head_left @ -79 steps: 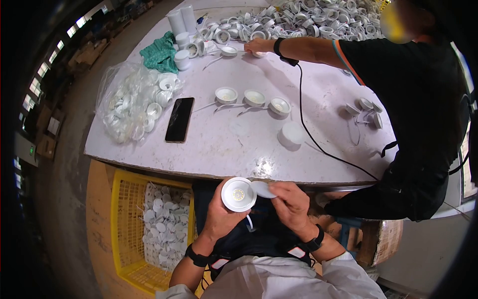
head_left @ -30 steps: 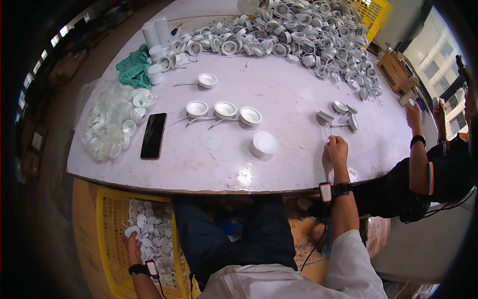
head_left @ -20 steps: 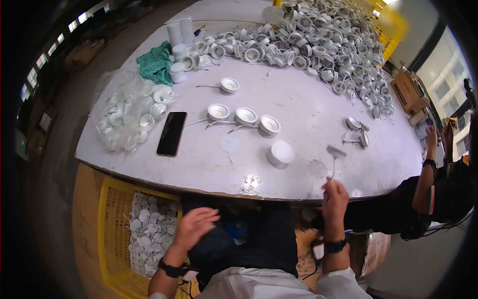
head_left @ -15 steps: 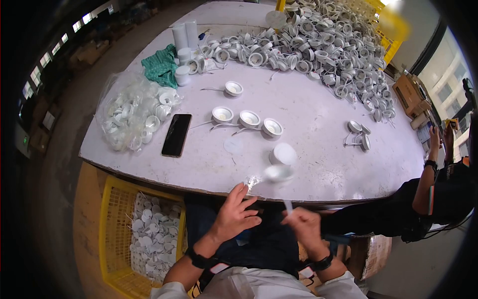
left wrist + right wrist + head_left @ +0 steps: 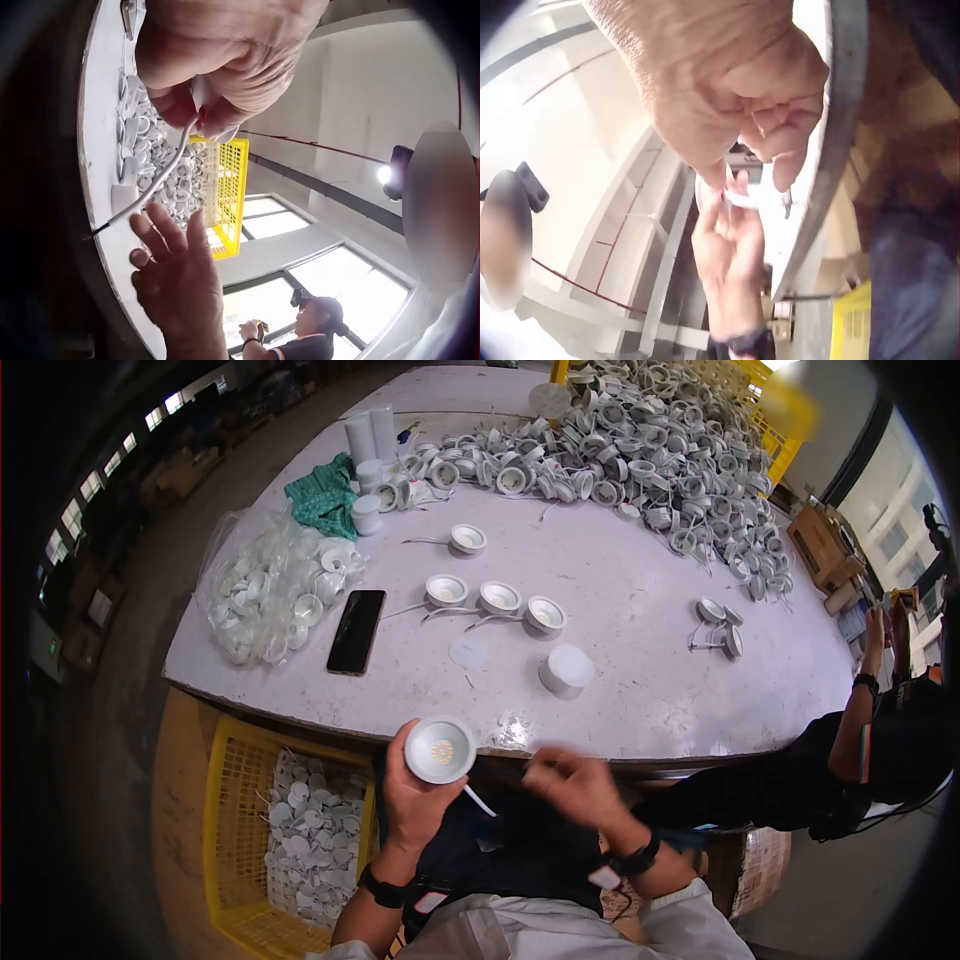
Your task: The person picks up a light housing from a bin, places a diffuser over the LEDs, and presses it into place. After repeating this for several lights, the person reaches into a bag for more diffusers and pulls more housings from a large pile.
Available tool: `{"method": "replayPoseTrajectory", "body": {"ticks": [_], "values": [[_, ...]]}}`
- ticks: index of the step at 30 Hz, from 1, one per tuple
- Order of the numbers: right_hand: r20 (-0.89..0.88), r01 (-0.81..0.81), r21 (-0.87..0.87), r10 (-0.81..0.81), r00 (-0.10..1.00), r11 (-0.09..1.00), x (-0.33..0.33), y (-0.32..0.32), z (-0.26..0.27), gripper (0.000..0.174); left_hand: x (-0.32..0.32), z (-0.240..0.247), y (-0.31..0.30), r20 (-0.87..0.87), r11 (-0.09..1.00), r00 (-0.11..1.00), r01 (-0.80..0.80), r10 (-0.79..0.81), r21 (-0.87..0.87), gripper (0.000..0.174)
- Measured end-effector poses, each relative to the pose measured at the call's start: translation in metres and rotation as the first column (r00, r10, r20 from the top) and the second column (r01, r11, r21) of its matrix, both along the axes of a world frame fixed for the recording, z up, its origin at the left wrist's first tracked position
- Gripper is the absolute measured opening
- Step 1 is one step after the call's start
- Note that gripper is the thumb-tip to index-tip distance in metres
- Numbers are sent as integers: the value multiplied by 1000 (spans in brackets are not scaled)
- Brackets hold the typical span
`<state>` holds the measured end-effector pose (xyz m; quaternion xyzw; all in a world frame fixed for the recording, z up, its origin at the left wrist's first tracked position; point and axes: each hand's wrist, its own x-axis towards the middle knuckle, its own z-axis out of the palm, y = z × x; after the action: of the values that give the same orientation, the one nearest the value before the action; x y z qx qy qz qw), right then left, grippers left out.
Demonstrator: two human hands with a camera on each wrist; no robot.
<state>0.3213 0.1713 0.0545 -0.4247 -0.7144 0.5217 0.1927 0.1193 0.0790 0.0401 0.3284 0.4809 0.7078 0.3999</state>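
A round white LED downlight (image 5: 441,750) is in my left hand (image 5: 412,805), face up, with its yellowish LED chips showing. My fingers and thumb grip it by the rim. Its white cord (image 5: 161,176) hangs free toward the right and ends in a dark tip. To the right of the lamp is my right hand (image 5: 575,785), blurred in the head view. The left wrist view shows that hand with fingers spread, holding nothing. On the table ahead stands a short stack of white discs (image 5: 567,668), and a thin translucent disc (image 5: 467,651) lies left of it.
Several downlights (image 5: 499,598) sit mid-table; a few more (image 5: 720,628) lie at the right. A large heap of them (image 5: 650,460) covers the back. A phone (image 5: 355,632) and bag of white parts (image 5: 265,585) lie left. Below is a yellow basket (image 5: 222,825) of white pieces.
My left hand came up out of the basket. My right hand drew a downlight by its cord from the right-hand group; the left hand now grips it and the right has let go.
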Motion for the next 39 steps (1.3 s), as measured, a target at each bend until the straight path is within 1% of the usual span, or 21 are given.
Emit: {"method": "replayPoseTrajectory", "body": {"ticks": [1, 2, 3, 4, 5, 7, 8, 12, 14, 15, 18, 23, 29, 32, 33, 34, 35, 36, 37, 38, 39], "values": [[-38, 278, 189, -276, 960, 942, 3, 20, -10, 36, -3, -2, -1, 24, 1000, 999, -22, 21, 17, 78], [-181, 454, 218, -421, 889, 864, 6, 47, -21, 38, -3, 2, -3, 97, 1000, 995, -3, 1, 18, 77], [-214, 523, 294, -479, 852, 800, 9, 67, -20, 39, -1, 3, -4, 99, 1000, 995, -2, 0, 19, 77], [-200, 603, 260, -569, 797, 754, 7, 82, -23, 38, 2, 3, -5, 153, 999, 987, 43, -43, -2, 77], [-200, 603, 261, -569, 798, 754, 6, 95, -30, 38, 7, 2, -7, 207, 996, 975, 90, -83, -23, 77], [-123, 586, -34, -585, 802, 810, 4, 112, -36, 35, 13, -5, -8, 201, 995, 975, 97, -91, -19, 77], [-126, 527, -96, -535, 835, 844, 5, 116, -38, 31, 14, -7, -8, 205, 991, 970, 135, -129, -14, 76], [-158, 491, -187, -519, 840, 851, 12, 110, -48, 25, 15, -13, -10, 194, 984, 967, 177, -167, -33, 74], [-265, 492, -355, -590, 763, 795, 16, 99, -50, 20, 16, -14, -9, 175, 981, 969, 187, -175, -53, 75], [-256, 498, -361, -597, 760, 789, 18, 90, -49, 20, 17, -15, -9, 187, 979, 965, 196, -183, -50, 75], [-401, 311, -626, -637, 659, 716, 20, 58, -45, 8, 23, -22, -6, 204, 971, 958, 224, -203, -87, 78], [-441, 181, -668, -581, 684, 721, 15, 20, -44, 11, 27, -38, 1, 125, 961, 960, 262, -251, -84, 78], [-469, 133, -675, -562, 682, 725, 1, -1, -50, 19, 25, -27, 1, 195, 939, 936, 319, -292, -127, 77], [-411, 208, -542, -472, 780, 815, -3, -11, -49, 17, 25, -30, 0, 227, 928, 924, 345, -308, -143, 76], [-357, 302, -139, -332, 873, 943, -3, -16, -50, 19, 24, -32, 0, 225, 922, 921, 355, -317, -154, 76], [-238, 293, 293, -227, 944, 910, -5, -20, -50, 22, 24, -32, -1, 223, 924, 924, 348, -311, -156, 76], [-240, 287, 291, -221, 945, 913, -4, -19, -46, 22, 25, -31, -1, 209, 916, 920, 366, -331, -164, 73], [-193, 150, 619, -36, 981, 771, -3, -16, -39, 26, 25, -31, -1, 195, 907, 915, 385, -352, -171, 70], [-83, 10, 861, 120, 989, 508, -2, -13, -35, 31, 25, -31, 0, 193, 909, 917, 381, -348, -171, 70], [-70, -5, 905, 161, 984, 425, -5, -14, -33, 39, 25, -30, 0, 160, 912, 920, 381, -359, -149, 70], [-70, -7, 905, 164, 984, 426, -6, -15, -34, 39, 26, -30, 0, 126, 915, 921, 383, -368, -128, 70]]}}
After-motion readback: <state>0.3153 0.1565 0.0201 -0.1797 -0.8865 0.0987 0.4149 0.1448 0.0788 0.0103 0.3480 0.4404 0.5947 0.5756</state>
